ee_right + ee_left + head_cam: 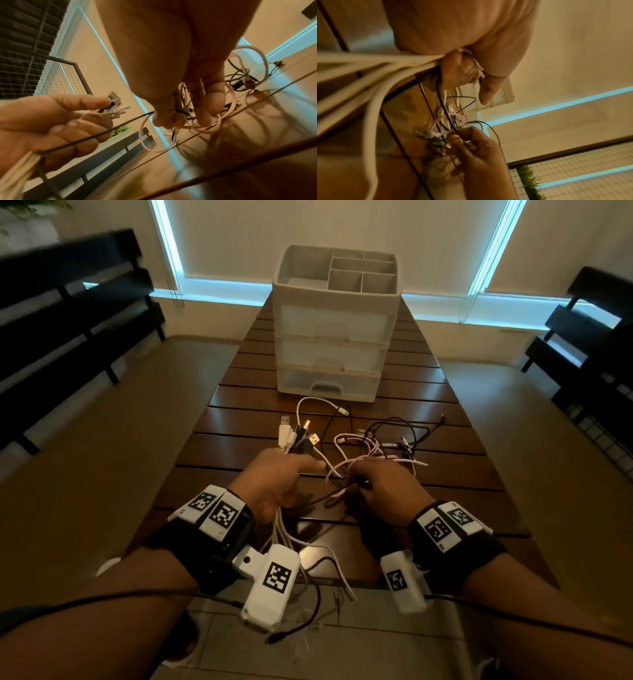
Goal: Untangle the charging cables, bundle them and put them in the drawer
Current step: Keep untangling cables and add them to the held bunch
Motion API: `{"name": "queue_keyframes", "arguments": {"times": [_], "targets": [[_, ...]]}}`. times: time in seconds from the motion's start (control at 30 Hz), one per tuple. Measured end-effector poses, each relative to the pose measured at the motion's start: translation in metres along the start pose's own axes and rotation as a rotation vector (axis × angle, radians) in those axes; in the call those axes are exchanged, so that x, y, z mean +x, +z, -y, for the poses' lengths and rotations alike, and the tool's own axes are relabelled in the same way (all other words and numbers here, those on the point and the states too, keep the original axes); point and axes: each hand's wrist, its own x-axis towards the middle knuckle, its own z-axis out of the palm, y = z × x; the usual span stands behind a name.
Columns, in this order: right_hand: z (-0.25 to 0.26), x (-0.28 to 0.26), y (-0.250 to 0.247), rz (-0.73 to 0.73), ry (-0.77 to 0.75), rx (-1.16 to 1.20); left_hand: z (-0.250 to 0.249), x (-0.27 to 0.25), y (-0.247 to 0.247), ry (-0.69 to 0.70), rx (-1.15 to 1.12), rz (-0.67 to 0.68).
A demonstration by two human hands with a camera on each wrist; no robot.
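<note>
While gripped, cables in both hands.

Cable tails below the table edge blurred; left-hand fingers hidden beneath.

Cable tangle before drawer unit.

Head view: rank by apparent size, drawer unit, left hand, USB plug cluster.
1. drawer unit
2. left hand, nearer the camera, so it looks inflated
3. USB plug cluster, gripped in that hand
</note>
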Motion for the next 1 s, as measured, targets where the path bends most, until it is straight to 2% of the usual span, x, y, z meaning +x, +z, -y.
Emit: {"name": "queue_keyframes", "arguments": {"times": [0.07,0.13,0.2,0.33,0.43,0.57,0.67,0.8,1.0], "targets": [[0.004,-0.001,-0.003,0.011,0.011,0.052,0.002,0.001,0.004,0.050,0.035,-0.104],[0.008,-0.001,-0.006,0.025,0.016,0.074,0.003,0.001,0.010,0.078,-0.002,-0.139],[0.012,-0.002,-0.007,0.018,0.000,0.071,0.006,0.001,0.015,0.081,-0.013,-0.108],[0.015,0.000,-0.004,-0.053,-0.003,0.065,0.018,-0.002,0.026,0.080,0.110,-0.009],[0.014,0.003,-0.002,-0.090,0.028,0.103,0.023,-0.003,0.029,0.086,0.156,-0.020],[0.011,0.003,0.000,-0.026,0.019,0.089,0.012,-0.005,0.025,0.069,0.144,-0.020],[0.003,0.003,0.001,-0.077,0.040,0.039,0.002,-0.007,0.014,0.070,0.151,-0.077],[-0.006,0.005,-0.001,-0.112,0.099,0.098,-0.006,-0.005,-0.006,0.110,0.153,-0.180],[0.000,0.006,-0.005,-0.111,0.095,0.138,-0.003,-0.002,-0.010,0.268,0.539,-0.368]]}}
